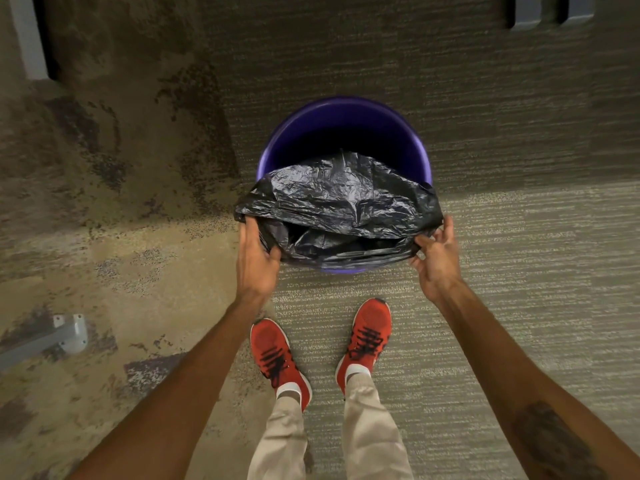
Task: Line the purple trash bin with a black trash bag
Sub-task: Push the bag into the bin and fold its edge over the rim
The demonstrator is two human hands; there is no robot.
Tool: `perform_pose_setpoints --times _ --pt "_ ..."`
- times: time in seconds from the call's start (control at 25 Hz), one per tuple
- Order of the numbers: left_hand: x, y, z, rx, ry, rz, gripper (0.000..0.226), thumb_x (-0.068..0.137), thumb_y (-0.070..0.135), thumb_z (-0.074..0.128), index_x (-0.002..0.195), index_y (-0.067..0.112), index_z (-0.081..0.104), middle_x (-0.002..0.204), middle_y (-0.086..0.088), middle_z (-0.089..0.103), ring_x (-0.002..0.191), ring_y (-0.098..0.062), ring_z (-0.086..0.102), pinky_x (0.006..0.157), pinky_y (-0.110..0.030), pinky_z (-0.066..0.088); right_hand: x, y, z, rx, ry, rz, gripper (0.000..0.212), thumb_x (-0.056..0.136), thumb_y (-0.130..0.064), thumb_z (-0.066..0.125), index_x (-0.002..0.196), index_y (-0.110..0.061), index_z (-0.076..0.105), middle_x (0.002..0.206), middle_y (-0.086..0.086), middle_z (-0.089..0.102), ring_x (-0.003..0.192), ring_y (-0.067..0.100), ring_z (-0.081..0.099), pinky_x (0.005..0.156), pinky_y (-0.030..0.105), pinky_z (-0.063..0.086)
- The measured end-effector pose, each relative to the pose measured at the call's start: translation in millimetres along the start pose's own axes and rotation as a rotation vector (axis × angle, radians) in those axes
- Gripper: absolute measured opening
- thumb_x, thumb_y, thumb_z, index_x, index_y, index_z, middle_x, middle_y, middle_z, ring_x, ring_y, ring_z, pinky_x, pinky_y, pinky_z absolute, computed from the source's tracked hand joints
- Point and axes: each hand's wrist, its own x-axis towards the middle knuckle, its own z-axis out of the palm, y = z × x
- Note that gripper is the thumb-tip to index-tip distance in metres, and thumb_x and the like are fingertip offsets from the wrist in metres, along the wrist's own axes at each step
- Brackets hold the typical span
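A round purple trash bin [304, 116] stands on the carpet straight ahead of my feet. A crinkled black trash bag [346, 192] lies over its near half, its mouth stretched across the near rim and partly open. The far half of the bin shows a dark, bare inside. My left hand [258, 254] grips the bag's edge at the bin's near left side. My right hand [436, 254] pinches the bag's edge at the near right side. The bin's near rim is mostly hidden under the plastic.
My two red shoes [277, 358] stand on the carpet just behind the bin. A grey metal furniture foot [65, 334] lies on the floor at the left. Dark furniture legs [526, 12] show at the top right, and another grey upright [31, 39] at the top left.
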Motion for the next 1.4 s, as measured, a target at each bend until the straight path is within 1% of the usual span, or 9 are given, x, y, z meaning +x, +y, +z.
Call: perform_pose_setpoints --times 0.16,0.28,0.48,0.68,0.76,0.96,1.08,1.24,1.4 --pt "17 12 -9 -0.023 0.054 -0.023 0.071 0.101 0.001 0.048 0.161 0.024 0.016 0.169 -0.009 0.010 0.148 -0.031 0.033 0.117 -0.053 0.032 4 -16 5 -0.049 0.072 -0.048 0.075 0.097 0.011 0.048 0.159 -0.028 0.026 0.135 0.008 0.061 0.104 0.017 0.068 0.091 0.040 0.058" --pt "29 18 -17 -0.040 0.092 0.019 0.061 0.101 -0.003 0.044 0.156 0.022 0.030 0.160 -0.013 0.029 0.134 -0.025 0.046 0.115 -0.043 0.033 7 -27 9 -0.085 0.124 -0.055 0.051 0.099 0.007 0.049 0.143 -0.020 0.052 0.109 0.000 0.069 0.090 0.010 0.067 0.070 0.024 0.060" --pt "37 20 -18 -0.053 0.082 -0.105 0.082 0.094 -0.008 0.054 0.161 0.024 0.018 0.165 -0.009 0.022 0.146 -0.027 0.034 0.113 -0.027 0.025 15 -32 10 -0.290 0.240 -0.078 0.015 0.097 -0.006 0.060 0.100 -0.017 0.070 0.107 0.003 0.073 0.065 0.002 0.057 0.049 0.012 0.043" --pt "18 4 -18 -0.667 0.171 -0.351 0.089 0.088 0.002 0.070 0.159 0.030 0.022 0.162 -0.005 0.034 0.138 -0.028 0.049 0.110 -0.049 0.046 6 -40 -7 0.113 0.157 0.298 0.020 0.102 -0.015 0.055 0.084 -0.016 0.063 0.049 -0.008 0.057 0.035 0.001 0.044 0.035 0.015 0.036" --pt "9 5 -19 -0.808 0.173 -0.404 0.087 0.086 0.001 0.072 0.156 0.031 0.030 0.161 -0.005 0.036 0.124 -0.022 0.061 0.097 -0.041 0.056 0 -42 -8 0.159 0.140 0.346 0.026 0.104 -0.019 0.052 0.079 -0.015 0.061 0.046 -0.008 0.056 0.034 0.001 0.044 0.035 0.014 0.037" --pt "-20 21 -8 -0.862 0.449 -0.368 0.060 0.084 0.005 0.077 0.136 0.019 0.049 0.146 -0.005 0.043 0.100 -0.011 0.060 0.094 -0.040 0.058 -19 -37 1 0.079 0.199 0.269 0.011 0.101 -0.010 0.056 0.109 -0.010 0.065 0.075 0.004 0.072 0.049 0.008 0.062 0.041 0.018 0.048" --pt "-48 35 16 -0.861 0.411 -0.584 0.055 0.084 0.024 0.079 0.129 0.013 0.048 0.119 -0.002 0.057 0.099 -0.015 0.060 0.104 -0.046 0.052 -30 -26 7 -0.265 0.293 -0.065 0.043 0.095 -0.008 0.065 0.135 -0.013 0.051 0.103 0.008 0.067 0.078 0.017 0.067 0.062 0.025 0.055" --pt "-70 56 47 -0.910 0.206 -0.763 0.033 0.087 0.039 0.075 0.107 0.017 0.061 0.098 0.002 0.066 0.090 -0.018 0.066 0.075 -0.033 0.059 -36 -22 20 -0.973 0.332 -0.730 0.052 0.088 -0.015 0.073 0.136 -0.017 0.055 0.131 0.010 0.050 0.114 0.017 0.045 0.085 0.018 0.036" --pt "-54 60 46 -1.021 0.260 -0.809 0.023 0.089 0.024 0.074 0.103 0.011 0.061 0.091 -0.007 0.066 0.066 -0.013 0.059 0.052 -0.022 0.050 -25 -24 26 -1.303 0.233 -0.904 0.043 0.088 -0.013 0.073 0.129 -0.018 0.064 0.139 0.013 0.049 0.118 0.029 0.047 0.085 0.033 0.051"
